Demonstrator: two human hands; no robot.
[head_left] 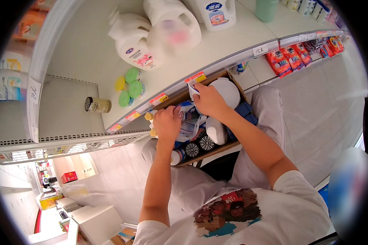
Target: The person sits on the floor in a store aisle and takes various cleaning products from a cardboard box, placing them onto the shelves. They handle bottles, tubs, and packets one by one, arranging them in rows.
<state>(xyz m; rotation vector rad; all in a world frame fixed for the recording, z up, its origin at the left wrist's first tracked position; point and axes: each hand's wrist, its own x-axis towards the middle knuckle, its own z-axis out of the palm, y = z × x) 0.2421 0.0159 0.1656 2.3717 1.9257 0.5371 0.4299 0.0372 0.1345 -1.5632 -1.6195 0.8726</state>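
Note:
A cardboard box point(217, 150) sits against the person's legs below the shelf edge, packed with bottles, bags and tubs. My left hand point(167, 124) is at the box's left side, its fingers on a blue and clear plastic bag point(188, 127). My right hand point(209, 99) pinches a white printed packet point(193, 90) near the shelf's edge, beside a round white tub point(225, 92). A white bottle point(216, 130) and black ribbed lids point(207, 143) lie nearer the body. Yellow-capped bottles point(149, 116) stick out at the left.
On the shelf point(227, 46) stand large white detergent jugs point(138, 46), green-lidded tubs point(136, 88) and a jar on its side point(98, 104). Red detergent bags point(278, 63) fill a lower shelf at right. White cartons point(95, 220) stand on the floor at lower left.

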